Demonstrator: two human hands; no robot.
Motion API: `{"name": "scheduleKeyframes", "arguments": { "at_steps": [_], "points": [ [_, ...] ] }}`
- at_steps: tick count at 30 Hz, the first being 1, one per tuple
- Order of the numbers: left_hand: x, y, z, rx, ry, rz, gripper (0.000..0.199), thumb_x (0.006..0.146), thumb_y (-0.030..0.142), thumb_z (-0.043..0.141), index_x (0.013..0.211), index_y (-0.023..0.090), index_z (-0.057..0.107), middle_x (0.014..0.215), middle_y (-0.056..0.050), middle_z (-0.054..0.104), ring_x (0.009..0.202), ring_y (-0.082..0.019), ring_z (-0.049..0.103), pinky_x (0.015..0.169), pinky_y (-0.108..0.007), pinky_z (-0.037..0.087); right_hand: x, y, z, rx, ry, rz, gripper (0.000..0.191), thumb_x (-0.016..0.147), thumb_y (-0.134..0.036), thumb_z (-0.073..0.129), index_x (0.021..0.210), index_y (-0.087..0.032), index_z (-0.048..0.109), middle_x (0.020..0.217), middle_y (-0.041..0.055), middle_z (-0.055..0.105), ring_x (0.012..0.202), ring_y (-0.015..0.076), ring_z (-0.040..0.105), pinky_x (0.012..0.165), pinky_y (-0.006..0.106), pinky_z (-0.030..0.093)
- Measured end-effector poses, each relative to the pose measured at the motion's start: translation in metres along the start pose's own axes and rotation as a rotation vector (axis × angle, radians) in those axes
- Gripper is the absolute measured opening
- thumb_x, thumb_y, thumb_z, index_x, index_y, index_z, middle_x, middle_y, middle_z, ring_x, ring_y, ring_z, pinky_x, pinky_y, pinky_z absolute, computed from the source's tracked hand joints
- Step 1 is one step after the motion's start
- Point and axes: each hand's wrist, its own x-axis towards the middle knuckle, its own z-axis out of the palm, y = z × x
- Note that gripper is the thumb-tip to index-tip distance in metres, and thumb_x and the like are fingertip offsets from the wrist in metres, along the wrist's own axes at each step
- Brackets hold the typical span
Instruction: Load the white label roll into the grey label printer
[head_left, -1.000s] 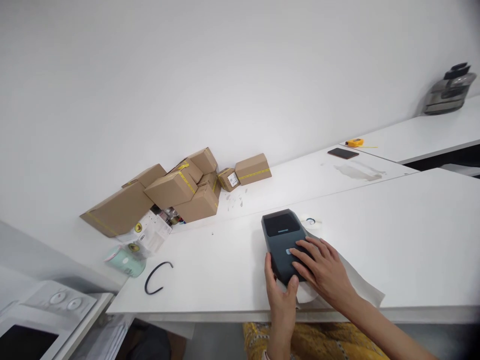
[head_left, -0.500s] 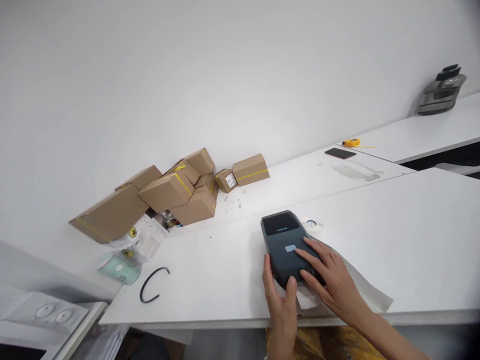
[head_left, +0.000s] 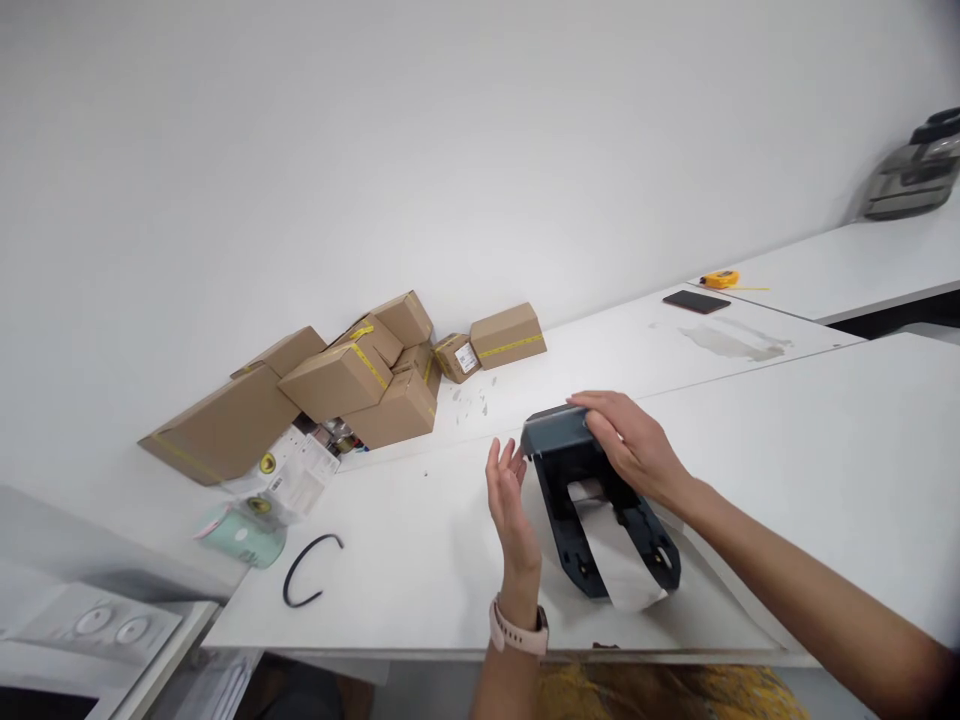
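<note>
A dark blue-grey label printer point(head_left: 559, 510) stands on the white table with its lid point(head_left: 556, 432) swung up and back, baring the black inside. A strip of white paper point(head_left: 616, 555) runs out of it over the front edge. My right hand point(head_left: 634, 447) is closed over the top right of the lid, thumb on the near side and fingers over the far edge. To the left of the printer my left hand point(head_left: 515, 512) is raised with its fingers apart, the tips close to the lid's left corner; whether they touch it I cannot tell.
Cardboard boxes point(head_left: 330, 385) are piled at the back left against the wall. A black curved band point(head_left: 294, 578) and a mint-green container point(head_left: 244, 535) lie near the left end. Farther right are a phone point(head_left: 696, 301), a yellow tape measure point(head_left: 721, 279) and a grey bottle point(head_left: 911, 180).
The printer's lid has gone from shut to open, showing the paper inside. My right hand has moved up from its front onto the lid; my left hand has moved up along the left side.
</note>
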Motion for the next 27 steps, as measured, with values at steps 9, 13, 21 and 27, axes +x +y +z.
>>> {"name": "scheduleKeyframes", "arguments": {
  "at_steps": [9,13,21,27],
  "points": [
    [0.012,-0.064,-0.004,0.424,-0.116,-0.202,0.047,0.094,0.043,0.056,0.134,0.018,0.058,0.148,-0.016,0.056,0.137,-0.027,0.052,0.111,-0.039,0.043,0.109,0.043,0.033,-0.044,-0.091,0.360,0.066,0.098,-0.071,0.026,0.097,-0.023,0.071,0.094,0.0105,0.076,0.094,0.0324,0.068,0.080,0.043,0.050],
    [0.010,-0.067,0.004,0.532,-0.107,-0.222,0.055,0.088,0.045,0.064,0.136,0.020,0.056,0.146,-0.014,0.058,0.136,-0.030,0.052,0.111,-0.040,0.042,0.123,0.059,0.040,0.002,-0.098,0.397,0.074,0.098,-0.074,0.020,0.117,-0.021,0.067,0.112,0.0134,0.076,0.107,0.0328,0.068,0.088,0.044,0.052],
    [0.014,-0.067,0.015,0.641,-0.106,-0.190,0.054,0.087,0.037,0.064,0.138,0.022,0.052,0.141,-0.013,0.063,0.135,-0.030,0.054,0.111,-0.040,0.040,0.101,0.063,0.028,0.029,-0.128,0.298,0.063,0.100,-0.065,0.033,0.141,-0.022,0.054,0.140,0.0136,0.063,0.128,0.0336,0.059,0.107,0.051,0.045],
    [0.012,-0.065,0.016,0.692,-0.112,-0.166,0.055,0.094,0.027,0.051,0.147,0.021,0.041,0.141,-0.015,0.063,0.127,-0.030,0.061,0.106,-0.041,0.042,0.084,0.034,0.024,-0.030,0.231,0.056,0.045,0.103,-0.048,0.037,0.135,-0.023,0.057,0.138,0.0146,0.060,0.129,0.0303,0.054,0.111,0.052,0.041]
  ]
}}
